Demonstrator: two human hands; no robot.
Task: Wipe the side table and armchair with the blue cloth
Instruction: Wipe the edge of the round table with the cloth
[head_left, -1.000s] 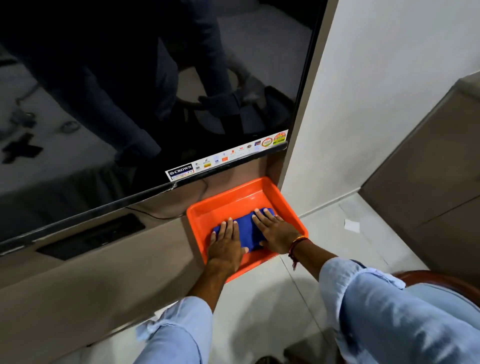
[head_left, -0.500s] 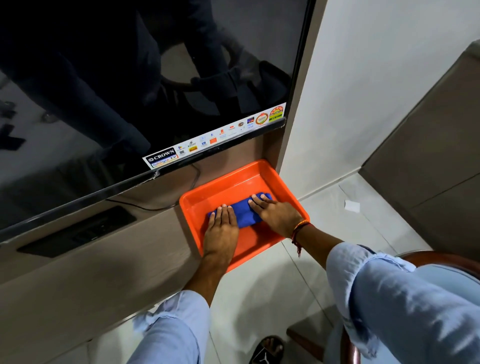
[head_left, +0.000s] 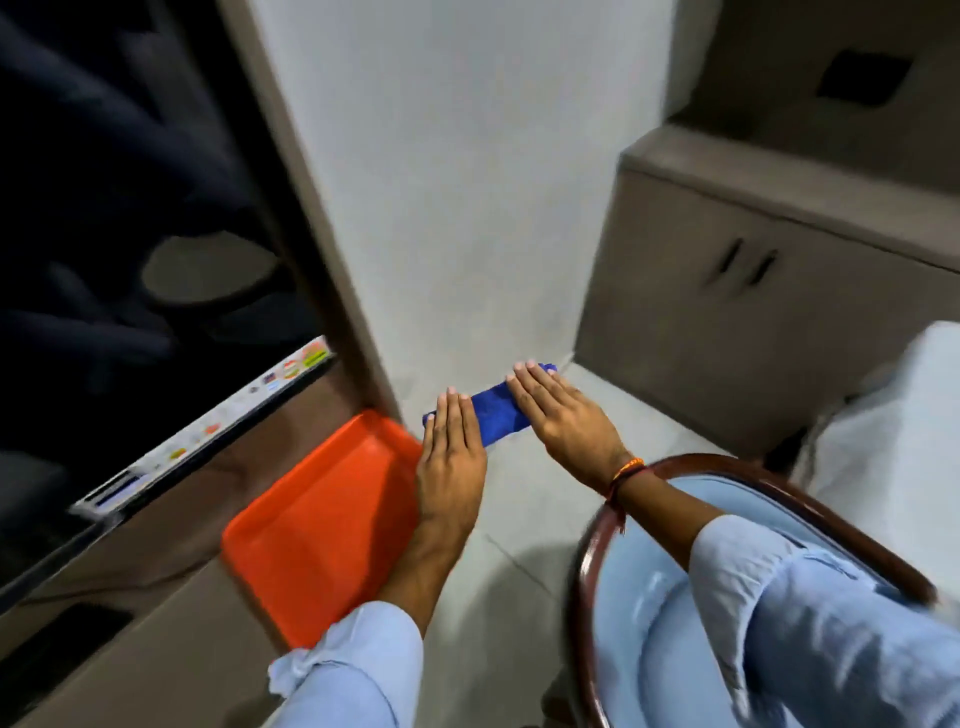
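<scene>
Lifted out of the orange tray (head_left: 311, 540) since a moment ago: blue cloth (head_left: 493, 415), now just right of it, above the floor. Flat, straight fingers (head_left: 524, 384) of left hand (head_left: 451, 452) and right hand (head_left: 563, 421) covering its ends. Armchair (head_left: 675, 587) further right.

White wall (head_left: 467, 182), grey cabinet (head_left: 753, 312) w/ 2 handles.

I see open floor (head_left: 524, 525) between the orange tray (head_left: 322, 525) and the armchair (head_left: 649, 597), enough for an arm to pass. Ahead the white wall (head_left: 467, 208) closes it off; the cabinet (head_left: 753, 312) hems the right, the television (head_left: 130, 234) the left.
</scene>
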